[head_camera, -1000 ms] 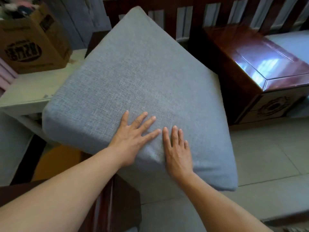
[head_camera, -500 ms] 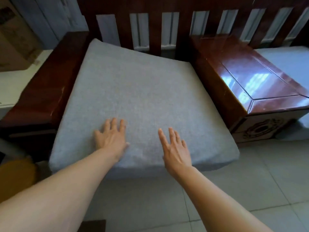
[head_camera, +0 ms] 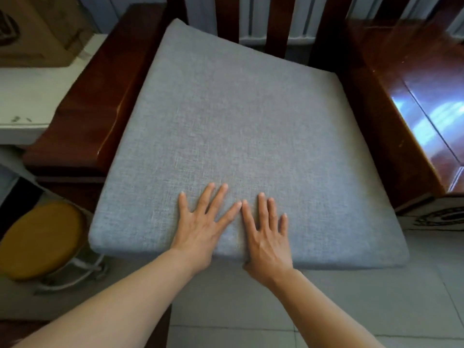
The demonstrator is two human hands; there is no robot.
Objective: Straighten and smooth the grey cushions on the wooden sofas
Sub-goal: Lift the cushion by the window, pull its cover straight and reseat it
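A square grey cushion (head_camera: 236, 121) lies on the seat of a dark red wooden sofa (head_camera: 98, 96), between its two broad armrests, turned a little askew with its front edge overhanging the floor. My left hand (head_camera: 203, 227) lies flat on the cushion near its front edge, fingers spread. Beside it my right hand (head_camera: 266, 234) also presses flat on the fabric, fingers straight, its heel at the front edge. The two index fingertips nearly touch.
A glossy wooden side table (head_camera: 421, 101) stands to the right of the seat. At the left are a white shelf (head_camera: 27, 96) with a cardboard box (head_camera: 37, 31), and a round yellow stool (head_camera: 40, 237) on the tiled floor (head_camera: 276, 310). Slats form the sofa back.
The cushion has dropped from a tilted, raised position onto the seat. My hands parted half a second ago and have come back together near the front edge.
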